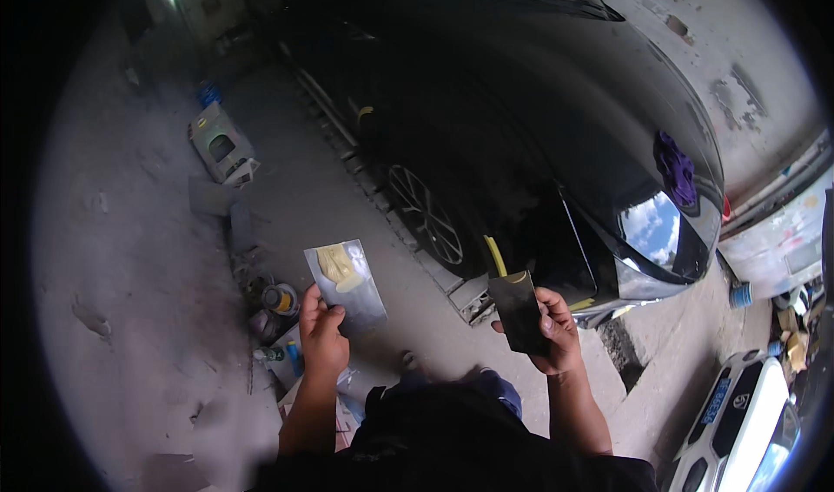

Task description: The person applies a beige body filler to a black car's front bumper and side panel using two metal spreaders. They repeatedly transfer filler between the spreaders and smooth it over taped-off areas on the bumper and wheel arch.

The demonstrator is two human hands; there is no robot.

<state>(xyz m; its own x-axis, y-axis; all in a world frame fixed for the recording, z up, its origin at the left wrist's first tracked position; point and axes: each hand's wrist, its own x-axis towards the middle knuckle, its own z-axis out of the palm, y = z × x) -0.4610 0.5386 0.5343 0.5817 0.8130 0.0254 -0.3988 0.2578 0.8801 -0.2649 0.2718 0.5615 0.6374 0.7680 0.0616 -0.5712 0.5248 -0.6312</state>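
Observation:
My left hand [325, 329] grips a flat grey metal plate [363, 305] by its lower left edge, thumb on top. A smeared lump of beige putty [337, 266] lies on the plate's upper part. In my right hand [556, 331] is a dark, flat rectangular spreader [518, 314], held upright by its right side, with a thin trace of putty along its top edge. The two hands are apart, both in front of the black car [486, 145]. Yellow tape [496, 256] shows on the car's front side, just beyond the spreader.
A purple cloth [676, 171] lies on the car's front, near the headlight [651, 227]. To the left, a cardboard box [220, 145] and several cans, one with a yellow top [278, 299], stand on the floor. A white car [734, 422] is at the lower right.

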